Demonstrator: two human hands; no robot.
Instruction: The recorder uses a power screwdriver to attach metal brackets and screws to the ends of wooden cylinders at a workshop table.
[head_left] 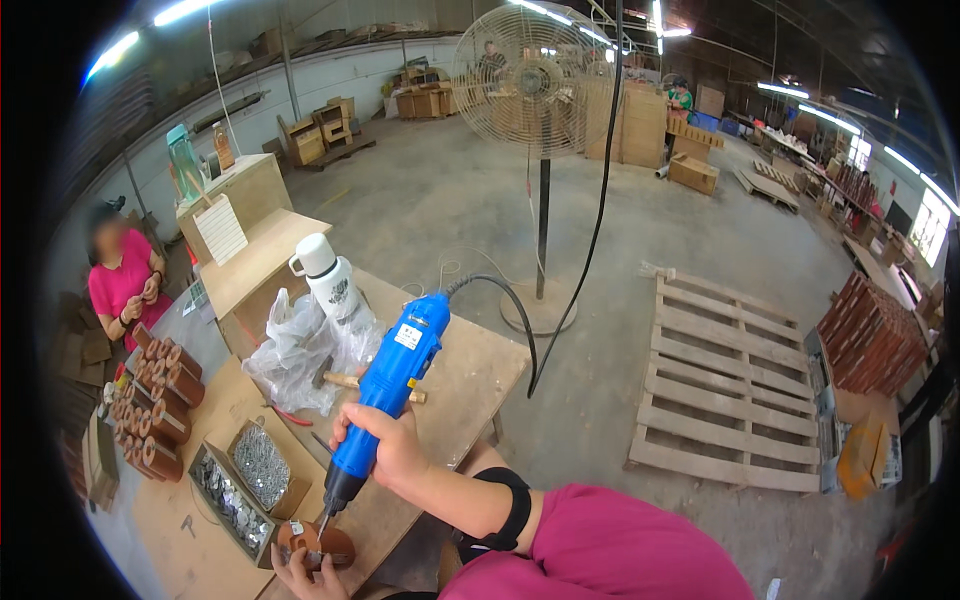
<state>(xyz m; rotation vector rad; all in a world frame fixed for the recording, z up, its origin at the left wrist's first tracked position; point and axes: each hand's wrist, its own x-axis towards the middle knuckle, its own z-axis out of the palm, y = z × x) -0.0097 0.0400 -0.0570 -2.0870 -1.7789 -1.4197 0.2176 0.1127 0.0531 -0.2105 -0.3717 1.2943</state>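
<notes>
A blue, cylindrical electric screwdriver with a black nose and white label slants left of the frame's centre, long axis running from upper right to lower left, bit pointing down at a round reddish-brown piece at the bottom. The right hand, forearm entering from lower right, wraps round the barrel; the left hand pinches the piece's edge. Just up-left, 2 rectangular open boxes hold silvery metal pieces.

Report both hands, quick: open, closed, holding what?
Left hand: holding the brown round block.
Right hand: closed around the blue power screwdriver.
</notes>
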